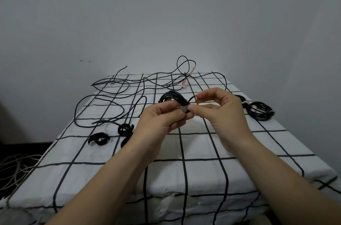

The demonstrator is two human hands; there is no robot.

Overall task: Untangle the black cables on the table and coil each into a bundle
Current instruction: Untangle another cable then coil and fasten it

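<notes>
A plain pale wall (166,12) fills the back of the room. In front of it stands the counter (203,151), draped in a white cloth with a black grid.

Across its far half and left side the loose black cables (118,93) sprawl in open loops that cross one another. A couple of loops rise up against the wall at the far edge.

Both bare forearms reach in from the near side and meet over the middle of the counter. The left hand (160,117) has its grip curled round a coiled bundle (172,96) of black cable, held up off the cloth. The right hand (225,112) pinches the short free tail of that same bundle between fingertips, and its thumb sits against a grey band (185,109) at the bundle's waist.

On the right edge lies a finished bundle (260,110), with a smaller one (240,98) just beside it, partly hidden behind the right hand.

On the floor to the left is a heap of pale cords (16,167).

Near the left wrist lie two black straps, one curled flat (98,138) and one rolled up (125,129).

Smallest of all are the red-and-white tags (184,81) on the far cables.
</notes>
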